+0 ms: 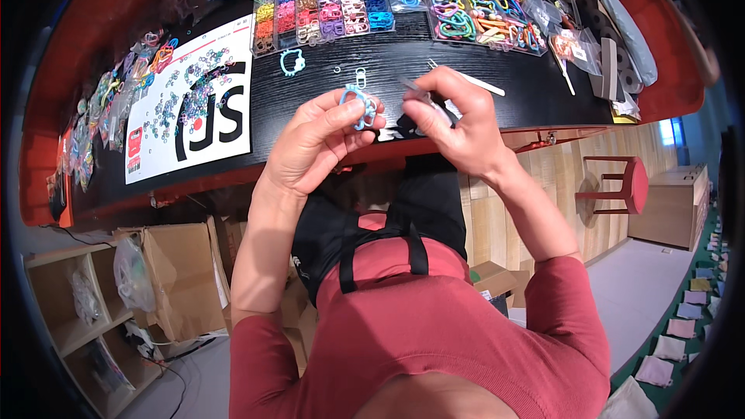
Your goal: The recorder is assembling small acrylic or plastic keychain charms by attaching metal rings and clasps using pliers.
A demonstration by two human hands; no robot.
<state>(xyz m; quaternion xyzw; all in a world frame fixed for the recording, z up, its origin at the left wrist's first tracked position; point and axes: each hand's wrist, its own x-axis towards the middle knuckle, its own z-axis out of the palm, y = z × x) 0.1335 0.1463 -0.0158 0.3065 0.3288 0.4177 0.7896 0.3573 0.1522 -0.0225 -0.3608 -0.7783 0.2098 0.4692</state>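
My left hand (314,140) is closed, its thumb and fingers pinching a small light-blue outline-shaped charm (356,97) above the table's near edge. To the right, my right hand (464,124) is closed around a thin grey tool (414,89); its tip is blurred and its kind unclear. The two hands are apart. Beyond them on the black tabletop lie a pale blue animal-shaped outline piece (292,62), a whitish clasp (361,77) and a tiny open ring (337,70).
A compartment box of coloured clasps (334,37) and a box of bright cords (489,45) line the back. Small rings lie scattered on a white printed sheet (233,136) at left. A white stick (481,84) lies at right. A red stool (635,185) stands on the floor.
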